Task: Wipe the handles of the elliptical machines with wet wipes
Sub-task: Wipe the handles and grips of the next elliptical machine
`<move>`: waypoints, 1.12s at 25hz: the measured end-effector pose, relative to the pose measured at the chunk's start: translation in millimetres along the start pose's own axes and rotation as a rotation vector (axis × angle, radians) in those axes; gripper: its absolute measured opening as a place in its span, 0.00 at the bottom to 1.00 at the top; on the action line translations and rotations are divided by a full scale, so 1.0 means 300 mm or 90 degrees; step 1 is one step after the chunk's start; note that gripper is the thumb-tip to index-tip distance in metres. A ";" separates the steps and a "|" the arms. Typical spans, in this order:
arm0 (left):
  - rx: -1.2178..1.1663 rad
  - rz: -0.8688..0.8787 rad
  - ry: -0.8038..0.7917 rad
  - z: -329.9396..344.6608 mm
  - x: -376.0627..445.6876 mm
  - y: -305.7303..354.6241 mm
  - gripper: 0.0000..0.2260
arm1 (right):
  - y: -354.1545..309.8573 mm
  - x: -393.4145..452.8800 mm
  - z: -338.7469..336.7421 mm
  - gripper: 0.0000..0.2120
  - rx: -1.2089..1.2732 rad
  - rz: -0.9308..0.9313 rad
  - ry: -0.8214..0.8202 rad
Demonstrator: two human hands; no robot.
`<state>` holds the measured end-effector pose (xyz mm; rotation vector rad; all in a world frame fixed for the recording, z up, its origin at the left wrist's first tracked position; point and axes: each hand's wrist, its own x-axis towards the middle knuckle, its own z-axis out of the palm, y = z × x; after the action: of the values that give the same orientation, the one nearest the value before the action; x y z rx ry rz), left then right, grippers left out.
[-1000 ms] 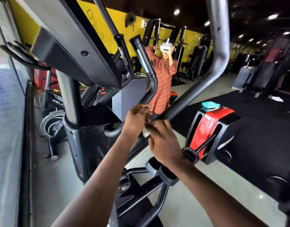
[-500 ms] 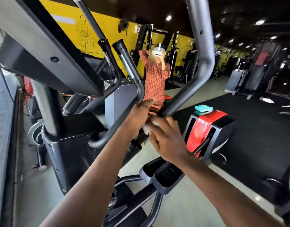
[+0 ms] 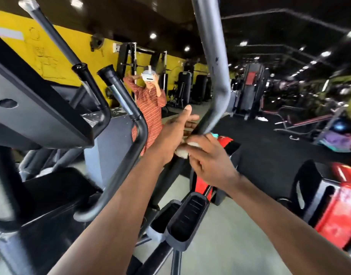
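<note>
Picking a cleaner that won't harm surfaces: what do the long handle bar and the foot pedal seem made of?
Handle bar: likely painted metal tube, grey satin, with small chips. Foot pedal: looks like moulded matte black plastic, ribbed inside.

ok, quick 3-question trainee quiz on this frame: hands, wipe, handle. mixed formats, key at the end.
1. True or false: the wet wipe is in the left hand.
2. Multiple choice: the right hand is at which part of the grey swing handle? A) its top end B) the lower stretch just below the bend C) not near it at all
3. Fill in: the left hand's fingers are ____ (straight / curled round the bar).

Key: 1 false, the right hand pinches it. 2 B. 3 straight.
</note>
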<state>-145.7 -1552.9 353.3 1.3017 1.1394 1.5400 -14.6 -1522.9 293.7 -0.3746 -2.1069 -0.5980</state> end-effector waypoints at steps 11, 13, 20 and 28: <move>-0.005 0.043 -0.082 0.052 0.072 0.074 0.25 | 0.125 0.133 -0.132 0.17 -0.129 0.123 -0.028; -0.014 0.049 -0.084 0.060 0.072 0.085 0.22 | 0.152 0.160 -0.160 0.20 -0.158 0.184 0.000; -0.097 0.111 -0.107 0.064 0.068 0.186 0.19 | 0.100 0.302 -0.284 0.10 -0.137 0.077 0.097; -0.172 0.154 -0.084 0.082 0.087 0.264 0.23 | 0.220 0.362 -0.278 0.11 -0.261 -0.069 0.102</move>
<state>-127.3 -1546.3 437.8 1.3683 0.6835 1.6862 12.4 -1508.4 442.6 -0.4256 -1.8547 -1.0931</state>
